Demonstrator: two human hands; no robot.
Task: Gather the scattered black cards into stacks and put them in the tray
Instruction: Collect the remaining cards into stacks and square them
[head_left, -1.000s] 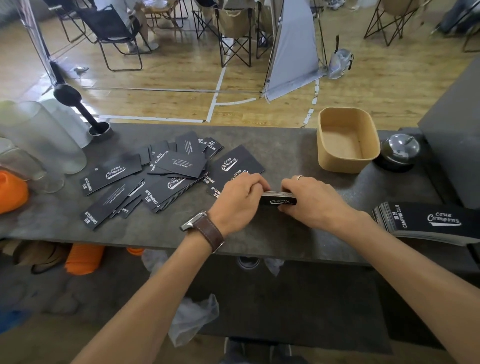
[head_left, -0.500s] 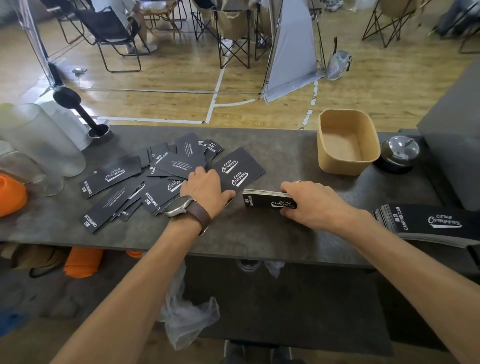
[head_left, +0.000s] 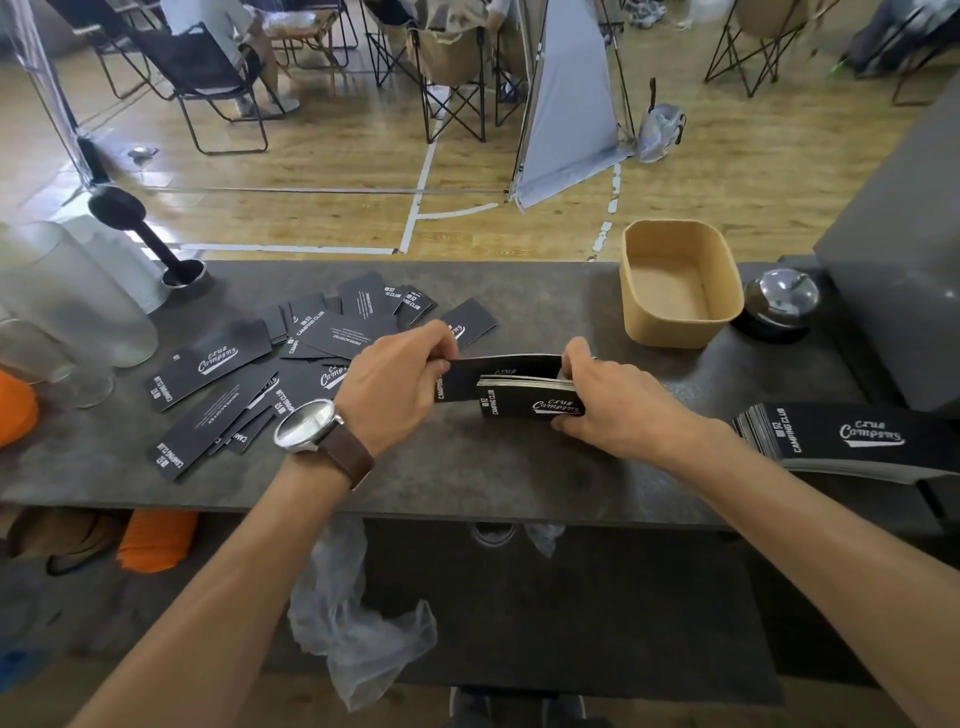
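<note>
Several black cards (head_left: 223, 371) with white print lie scattered on the left half of the dark counter (head_left: 545, 467). My right hand (head_left: 613, 400) grips a small stack of black cards (head_left: 524, 400) near the counter's middle. My left hand (head_left: 400, 384), with a watch on its wrist, pinches a single black card (head_left: 498, 369) and holds it just behind that stack. A tan tray (head_left: 680, 325) stands empty at the back right. A larger fanned stack of cards (head_left: 841, 436) lies at the far right.
Frosted plastic cups (head_left: 78, 296) and an orange object (head_left: 15, 408) stand at the left edge. A black tamper (head_left: 150, 244) sits at the back left. A chrome bell (head_left: 779, 304) and a grey box (head_left: 904, 291) are right of the tray.
My left hand reached into the scattered cards, picked one up and brought it right to the stack. My right hand kept hold of the stack and lifted it slightly.
</note>
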